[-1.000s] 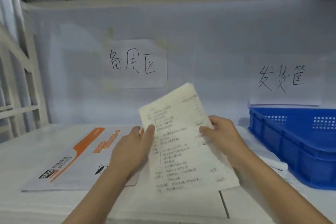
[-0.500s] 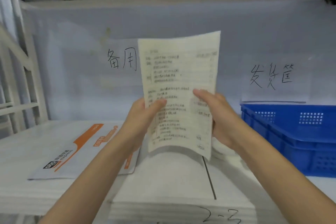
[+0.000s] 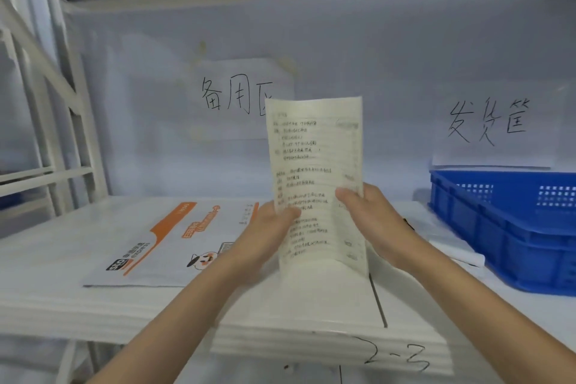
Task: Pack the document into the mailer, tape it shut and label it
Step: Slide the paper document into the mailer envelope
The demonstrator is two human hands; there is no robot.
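Observation:
The document (image 3: 314,159), a cream sheet of handwritten lines, stands upright in front of me above the shelf. My left hand (image 3: 268,231) pinches its left edge with the thumb on the front. My right hand (image 3: 371,221) grips its right edge, thumb across the page. The sheet bows inward between the two hands. The mailer (image 3: 162,243), white with orange print and a cartoon mark, lies flat on the shelf to the left, partly behind my left hand.
A blue plastic crate (image 3: 511,227) stands at the right of the white shelf (image 3: 46,259). Handwritten paper signs (image 3: 489,121) hang on the back wall. A white sheet (image 3: 458,252) lies beside the crate. White frame bars (image 3: 40,121) rise at the left.
The sheet went from tilted low over the shelf to upright in both hands. Since half a second ago it has dropped lower and curled narrower between my hands.

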